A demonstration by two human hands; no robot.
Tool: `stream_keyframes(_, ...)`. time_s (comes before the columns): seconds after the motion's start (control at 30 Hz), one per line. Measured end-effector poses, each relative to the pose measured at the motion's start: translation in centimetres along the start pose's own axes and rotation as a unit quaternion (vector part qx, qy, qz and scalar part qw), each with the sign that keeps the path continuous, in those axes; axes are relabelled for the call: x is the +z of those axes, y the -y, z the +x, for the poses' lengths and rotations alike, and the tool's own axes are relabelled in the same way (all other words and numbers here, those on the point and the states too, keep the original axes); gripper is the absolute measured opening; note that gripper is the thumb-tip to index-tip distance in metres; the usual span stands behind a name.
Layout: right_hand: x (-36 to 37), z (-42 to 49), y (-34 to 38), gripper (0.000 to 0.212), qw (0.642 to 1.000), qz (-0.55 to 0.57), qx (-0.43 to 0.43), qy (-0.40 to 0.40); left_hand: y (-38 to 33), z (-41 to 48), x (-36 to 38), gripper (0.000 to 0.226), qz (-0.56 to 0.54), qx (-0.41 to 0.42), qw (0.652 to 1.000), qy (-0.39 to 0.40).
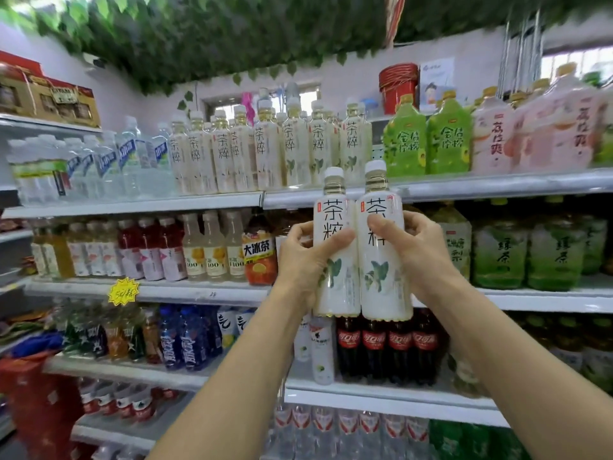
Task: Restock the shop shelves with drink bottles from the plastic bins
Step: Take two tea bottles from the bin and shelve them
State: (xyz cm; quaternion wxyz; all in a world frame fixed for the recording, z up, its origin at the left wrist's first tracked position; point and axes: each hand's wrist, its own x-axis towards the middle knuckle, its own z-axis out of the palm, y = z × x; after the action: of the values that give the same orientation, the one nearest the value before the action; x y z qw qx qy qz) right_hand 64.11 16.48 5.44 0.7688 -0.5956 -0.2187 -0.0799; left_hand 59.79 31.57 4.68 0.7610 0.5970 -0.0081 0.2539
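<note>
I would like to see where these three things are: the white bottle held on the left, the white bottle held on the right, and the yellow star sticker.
left white bottle point(341, 293): head view, lower label.
right white bottle point(384, 293): head view, lower label.
yellow star sticker point(123, 291): head view, its centre.

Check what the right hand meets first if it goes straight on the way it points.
Probably the upper shelf's front edge, just behind the white tea bottle that the right hand holds; depth is unclear.

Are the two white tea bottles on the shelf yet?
No, the left hand grips the left bottle and the right hand the right bottle, both upright in mid-air before the shelves.
</note>
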Motion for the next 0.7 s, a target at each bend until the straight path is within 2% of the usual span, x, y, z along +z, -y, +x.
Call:
stream_keyframes(0.17,0.2,5.6,1.0,0.043,0.999,-0.012,-0.036,0.0,-1.3,5.0,1.7,0.058,0.002,0.026,1.0,0.004)
stream_keyframes(0.3,0.8,10.1,2.5,0.048,0.999,-0.009,-0.036,0.004,-3.2,8.6,2.8,0.072,0.024,0.048,0.999,-0.001)
stream_keyframes(0.4,1.3,13.5,3.7,0.047,0.999,-0.022,-0.049,0.011,-4.5,11.5,3.6,0.053,0.036,0.068,0.997,-0.004)
stream_keyframes(0.7,2.2,21.9,6.1,0.043,0.996,-0.019,-0.082,0.037,-8.4,18.4,5.7,0.035,0.127,0.12,0.985,-0.002)
